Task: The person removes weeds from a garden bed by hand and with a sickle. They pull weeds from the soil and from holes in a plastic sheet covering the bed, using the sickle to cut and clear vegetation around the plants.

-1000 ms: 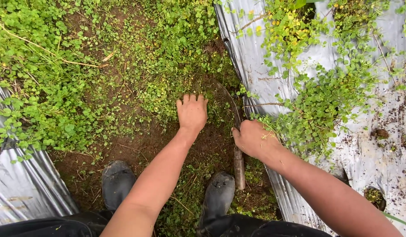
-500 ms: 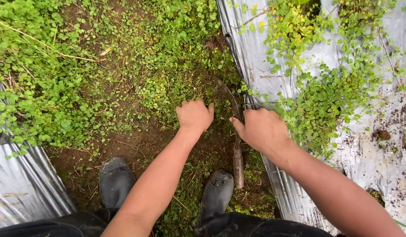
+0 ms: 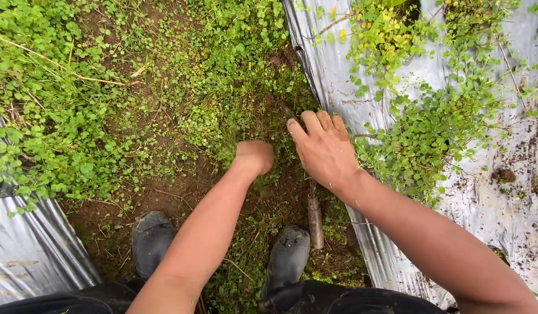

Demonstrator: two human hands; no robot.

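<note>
Weedy soil between silver mulch sheets

Soft, even daylight without hard shadows, mild glare on the silver plastic sheet, left hand motion-blurred.

Green weeds cover brown soil between shiny silver plastic sheets, beside grey boots.
</note>
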